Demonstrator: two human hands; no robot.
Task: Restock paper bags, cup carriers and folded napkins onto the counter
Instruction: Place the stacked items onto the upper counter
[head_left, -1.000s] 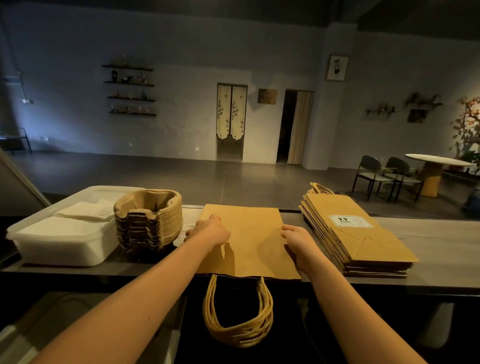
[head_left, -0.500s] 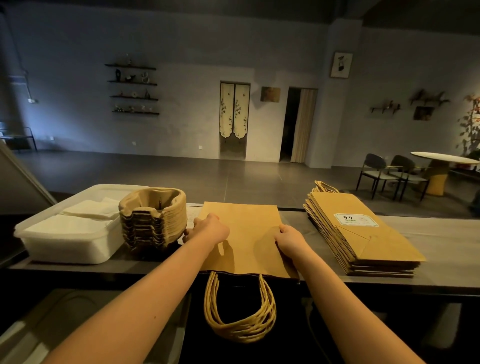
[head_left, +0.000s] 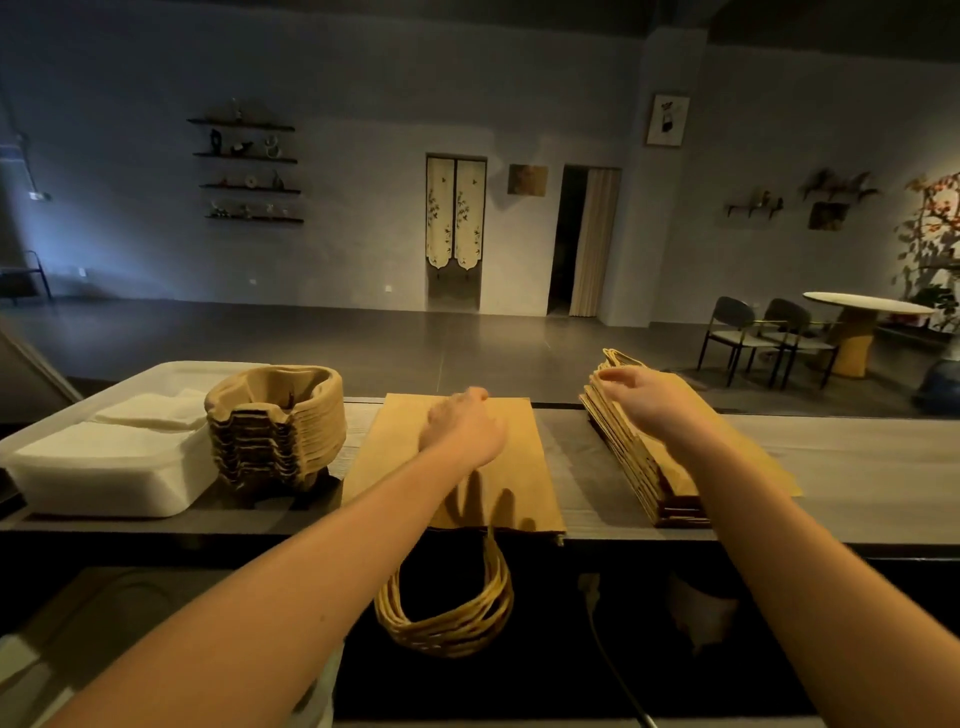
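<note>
**Head view: stock and hazards**

- Counter (head_left: 857, 467): long grey top across the frame; all stock lies on it.
- Napkins (head_left: 140, 415): white, folded, inside a white tub (head_left: 104, 493) at the far left.
- Carriers (head_left: 275, 421): nested pulp stack, just right of the tub and close beside the centre bags.
- Centre bags (head_left: 524, 457): flat kraft bags at mid-counter. Their near edge sits at the counter's lip and the handles (head_left: 447, 613) hang over it.
- Right stack (head_left: 631, 462): a taller pile of flat bags, angled, apart from the centre bags.
- Left hand (head_left: 462, 426): raised over the centre bags and holding nothing. Its fingers point away and are blurred, but its shadow on the paper shows them spread.
- Right hand (head_left: 644, 395): over the far end of the right stack, fingers loosely extended with the thumb apart. I cannot tell whether they touch the top bag.

**Risks, as judged**

- The centre bags have no hand bearing on them. A forearm brushing the near edge, or a snag on the hanging handles, could drag them off the counter.
- Lifting from the far end of the right stack with a loose grip could fan the pile or take several bags instead of one.
- A leftward sweep of the left arm could tip the carriers.
- Dim light makes the bag edges hard to separate.
</note>
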